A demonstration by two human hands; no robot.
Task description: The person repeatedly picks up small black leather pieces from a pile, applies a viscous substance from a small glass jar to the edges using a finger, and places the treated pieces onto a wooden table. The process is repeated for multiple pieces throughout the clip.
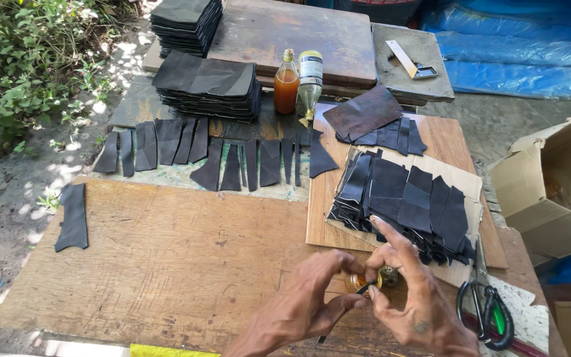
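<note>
Hands: the left hand and right hand are meeting at the near edge of the desk; the left grip is closing on a small amber jar, seemingly steadying it; the right grip is pinching a thin dark stick at the jar's mouth, as if dipping it
Jar: it is sitting between both hands, near and right of centre, low over the wood; a small round cap is lying just beside it under the right fingers
Leather: cut black pieces are lying heaped on cardboard just beyond the hands, within reach; narrow strips are lying spread in a row farther off, apart, perhaps drying; two stacks are standing far left
Bottles: an amber bottle and a clear one are standing upright at the far middle
Scissors: a green-handled pair is lying near right, beside the right hand
Hard to make out: fingers are hiding the jar's contents and the stick's tip; the frame is cutting off both forearms and the carton at right
</note>
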